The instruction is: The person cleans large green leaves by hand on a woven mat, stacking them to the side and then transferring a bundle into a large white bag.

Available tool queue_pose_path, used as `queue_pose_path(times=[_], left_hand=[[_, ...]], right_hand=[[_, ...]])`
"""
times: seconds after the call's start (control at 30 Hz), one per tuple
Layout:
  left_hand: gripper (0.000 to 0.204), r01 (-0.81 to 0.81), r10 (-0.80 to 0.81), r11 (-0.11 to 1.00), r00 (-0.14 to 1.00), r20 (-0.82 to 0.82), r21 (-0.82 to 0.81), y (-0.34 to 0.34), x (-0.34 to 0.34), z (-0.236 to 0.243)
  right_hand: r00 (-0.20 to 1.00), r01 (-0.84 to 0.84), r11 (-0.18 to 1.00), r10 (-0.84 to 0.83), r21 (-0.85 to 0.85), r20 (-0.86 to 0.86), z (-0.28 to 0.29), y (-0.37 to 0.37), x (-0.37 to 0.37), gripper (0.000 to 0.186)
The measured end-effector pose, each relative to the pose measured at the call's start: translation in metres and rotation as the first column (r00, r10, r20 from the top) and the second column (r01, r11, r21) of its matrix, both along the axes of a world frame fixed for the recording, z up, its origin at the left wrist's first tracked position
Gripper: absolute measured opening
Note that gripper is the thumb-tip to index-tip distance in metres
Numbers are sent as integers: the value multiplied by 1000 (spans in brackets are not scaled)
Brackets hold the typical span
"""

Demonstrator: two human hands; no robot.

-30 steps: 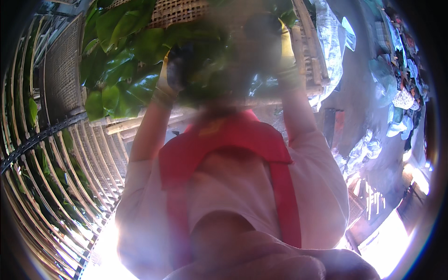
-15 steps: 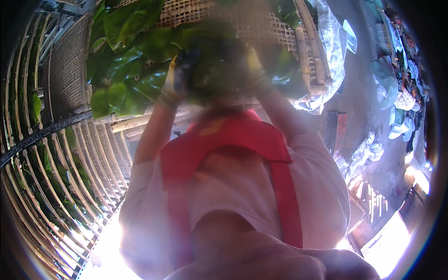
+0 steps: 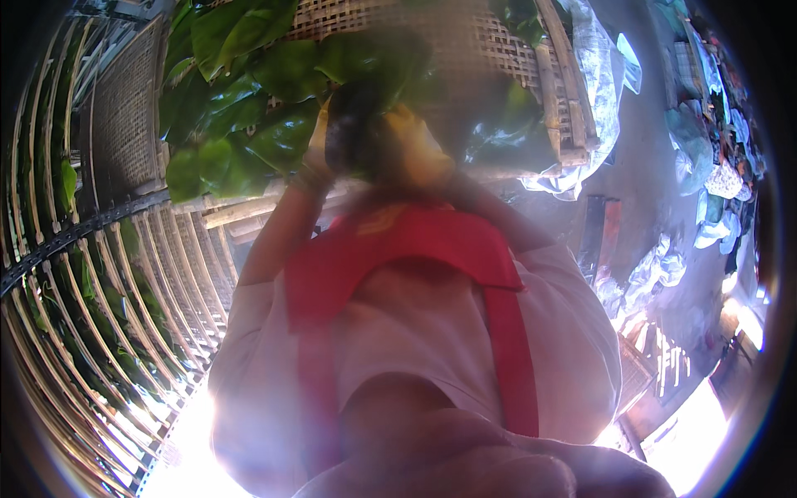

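My left hand (image 3: 330,139), in a yellow and dark glove, is at the near part of a bed of green leaves (image 3: 224,108) spread on a woven bamboo tray (image 3: 498,33). Just to its right, my right hand (image 3: 415,149), with yellow showing on its glove, reaches in among the leaves close to the left one. A dark, blurred patch between them hides the fingers, so I cannot tell whether either hand grips a leaf.
Slatted bamboo racks (image 3: 149,282) with leaves curve along the left, beside an upright woven mat (image 3: 116,116). A pale plastic sheet (image 3: 602,100) lies under the tray's right side. Bags and assorted items (image 3: 714,166) line the floor at the far right, with crumpled plastic (image 3: 656,266) nearer.
My right hand has moved from the tray's right part leftward and slightly down, close to my left hand. My left hand has shifted slightly to the right.
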State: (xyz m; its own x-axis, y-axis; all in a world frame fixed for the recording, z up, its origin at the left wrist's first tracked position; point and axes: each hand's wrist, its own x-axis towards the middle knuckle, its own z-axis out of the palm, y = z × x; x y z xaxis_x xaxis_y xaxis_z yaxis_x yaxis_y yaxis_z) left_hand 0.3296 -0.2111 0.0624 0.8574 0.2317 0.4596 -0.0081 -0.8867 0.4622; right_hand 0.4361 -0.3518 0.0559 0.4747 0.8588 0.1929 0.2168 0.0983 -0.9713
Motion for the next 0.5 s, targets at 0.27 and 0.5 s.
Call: queue_pose_path(times=[0.27, 0.5], left_hand=[[34, -79, 120, 776, 992, 23, -626, -8, 2, 0], [36, -163, 148, 759, 986, -76, -631, -5, -6, 15]], right_hand=[[657, -21, 975, 180, 221, -733, 42, 7, 33, 34], [981, -190, 982, 190, 13, -29, 65, 8, 56, 38]])
